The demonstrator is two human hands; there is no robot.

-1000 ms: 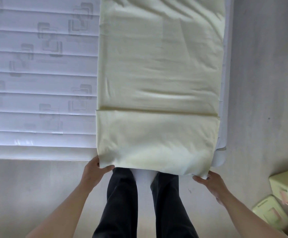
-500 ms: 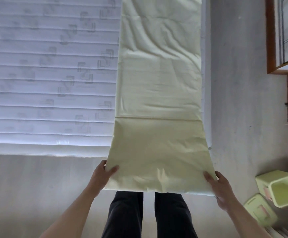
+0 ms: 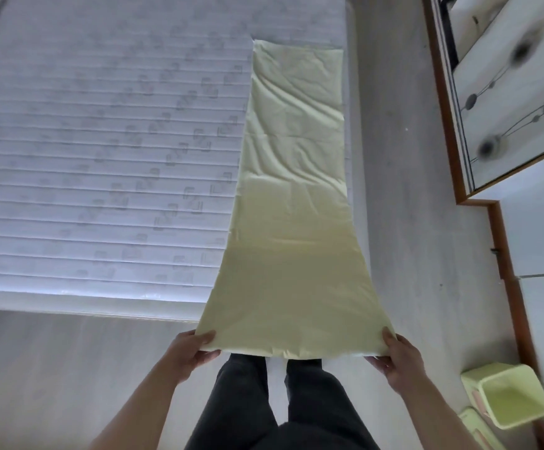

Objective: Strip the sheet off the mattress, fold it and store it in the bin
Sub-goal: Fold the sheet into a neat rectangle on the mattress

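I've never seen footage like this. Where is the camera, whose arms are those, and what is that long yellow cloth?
There is no machine here: a person wears one camera on the head, looking down, so you see their own arms and dark trousers. The long pale yellow sheet, already folded into a narrow strip, lies along the right edge of the bare white mattress. The left hand and right hand each pinch a near corner and hold that end lifted off the bed. On the floor at lower right sits an open pale green bin.
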